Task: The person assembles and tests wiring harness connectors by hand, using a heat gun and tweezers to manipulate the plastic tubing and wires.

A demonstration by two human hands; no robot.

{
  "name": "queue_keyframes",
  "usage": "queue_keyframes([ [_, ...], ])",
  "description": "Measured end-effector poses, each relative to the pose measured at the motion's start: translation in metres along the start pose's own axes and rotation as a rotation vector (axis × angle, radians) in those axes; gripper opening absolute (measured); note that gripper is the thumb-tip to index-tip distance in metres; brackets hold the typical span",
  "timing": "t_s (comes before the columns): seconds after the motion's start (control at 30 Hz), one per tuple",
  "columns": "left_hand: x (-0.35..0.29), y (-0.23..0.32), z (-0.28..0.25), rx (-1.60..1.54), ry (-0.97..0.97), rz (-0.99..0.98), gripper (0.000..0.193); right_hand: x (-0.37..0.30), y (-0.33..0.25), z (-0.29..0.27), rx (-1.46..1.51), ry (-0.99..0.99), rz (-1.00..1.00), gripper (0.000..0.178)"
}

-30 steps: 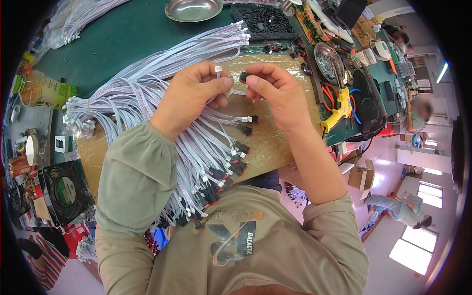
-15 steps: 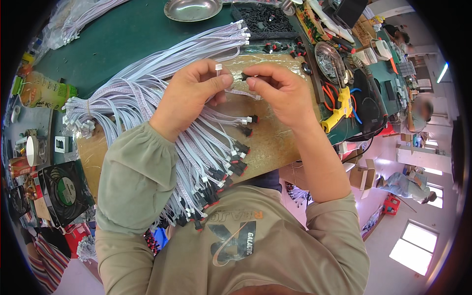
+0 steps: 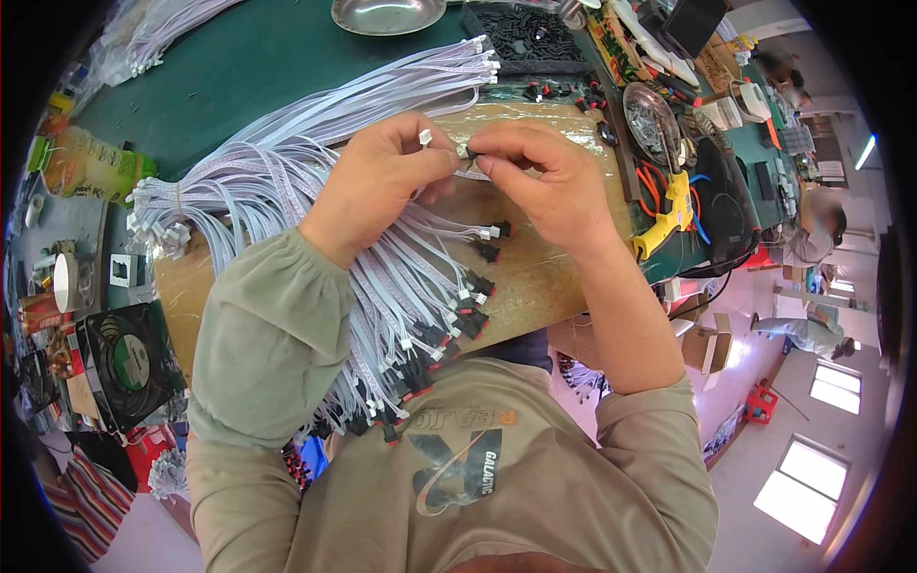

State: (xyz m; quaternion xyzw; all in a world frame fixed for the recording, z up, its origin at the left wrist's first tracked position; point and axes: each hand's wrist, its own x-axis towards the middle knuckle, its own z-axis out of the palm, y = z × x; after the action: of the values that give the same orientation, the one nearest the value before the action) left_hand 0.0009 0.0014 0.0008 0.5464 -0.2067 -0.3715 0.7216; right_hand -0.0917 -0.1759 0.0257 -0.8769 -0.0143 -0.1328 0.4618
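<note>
My left hand (image 3: 387, 186) is closed in a pinch on a flat white cable. The cable's small white connector (image 3: 426, 137) stands up between thumb and forefinger. Just to its right, my right hand (image 3: 552, 181) pinches a small black connector (image 3: 471, 153) between thumb and fingertips. The black piece is very close to my left fingertips; whether it touches the cable cannot be made out. Below my hands spreads a bundle of white cables (image 3: 396, 263), many ending in black-and-red connectors (image 3: 468, 320). Another row of white cable ends (image 3: 482, 62) lies beyond my left hand.
A brown work board (image 3: 535, 277) lies on the green table. At the back are a black bin of small black parts (image 3: 530, 38) and a metal dish (image 3: 387, 13). A yellow glue gun (image 3: 669, 218) and a round metal tray (image 3: 652, 119) are at the right, a fan (image 3: 129, 368) at the left.
My hands have drawn slightly closer, bringing the black connector toward my left fingertips. A loose white cable end that hung below my right fingers no longer shows there. The view has shifted slightly.
</note>
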Motion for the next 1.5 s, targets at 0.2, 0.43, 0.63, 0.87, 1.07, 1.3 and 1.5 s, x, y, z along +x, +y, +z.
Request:
queue_keyframes([
  [0.2,0.001,0.001,0.006,-0.010,0.017,-0.003,0.008,-0.007,0.001,-0.004,0.052,0.012,0.121,0.027],
  [0.43,0.005,-0.008,-0.007,-0.094,0.131,-0.007,0.008,-0.058,0.024,-0.069,0.001,0.466,0.437,0.025],
  [0.63,0.006,-0.003,0.000,-0.073,0.153,-0.010,0.008,-0.110,0.049,-0.147,-0.773,0.473,0.979,0.060],
  [0.87,0.005,-0.007,-0.005,-0.080,0.168,0.004,0.008,-0.104,0.054,-0.146,-0.582,0.331,1.117,0.062],
  [1.07,0.007,-0.006,-0.006,-0.113,0.138,-0.026,0.010,-0.129,0.082,-0.149,-0.293,0.656,0.963,0.041],
  [1.3,0.004,-0.003,-0.008,-0.126,0.136,-0.049,0.009,-0.118,0.030,-0.129,0.318,0.791,0.455,0.028],
  [1.5,0.007,-0.005,-0.008,-0.143,0.141,-0.050,0.010,-0.104,0.001,-0.090,0.574,0.484,0.089,0.037],
])
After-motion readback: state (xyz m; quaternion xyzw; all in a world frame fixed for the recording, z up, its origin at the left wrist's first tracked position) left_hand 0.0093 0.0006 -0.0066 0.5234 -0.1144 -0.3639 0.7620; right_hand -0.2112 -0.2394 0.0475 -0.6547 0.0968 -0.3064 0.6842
